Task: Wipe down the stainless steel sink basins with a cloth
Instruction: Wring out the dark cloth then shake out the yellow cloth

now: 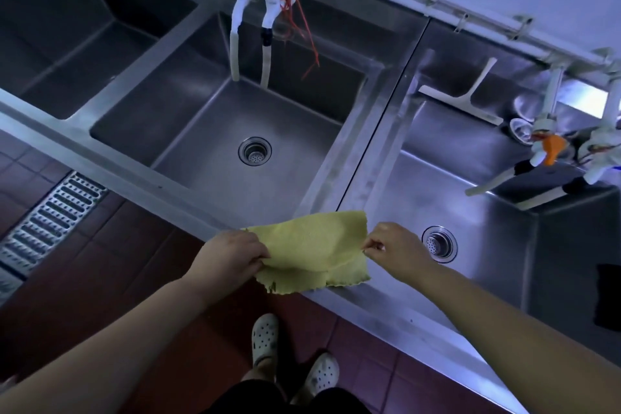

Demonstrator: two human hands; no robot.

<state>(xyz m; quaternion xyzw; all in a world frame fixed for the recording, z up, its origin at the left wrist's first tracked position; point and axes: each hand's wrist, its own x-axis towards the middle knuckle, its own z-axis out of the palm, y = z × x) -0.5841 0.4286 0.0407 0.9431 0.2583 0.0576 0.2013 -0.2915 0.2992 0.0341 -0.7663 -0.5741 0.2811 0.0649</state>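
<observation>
A yellow cloth (311, 250) is stretched and half folded between my two hands, above the front rim of the steel sinks. My left hand (228, 255) pinches its left edge. My right hand (391, 250) pinches its right edge with thumb and fingertips. Beyond the cloth lies the middle basin (201, 118), with a round drain (254, 150). The right basin (487, 222) sits under my right hand, its drain (439, 243) just right of my knuckles. A third basin (84, 44) is at the far left.
Two white taps with hoses (252, 27) hang over the middle basin. A white squeegee (460, 99) lies on the right basin's back ledge, near more taps (551, 148). A dark cloth (608, 297) hangs at the right edge. A floor drain grate (50, 218) runs across red tiles.
</observation>
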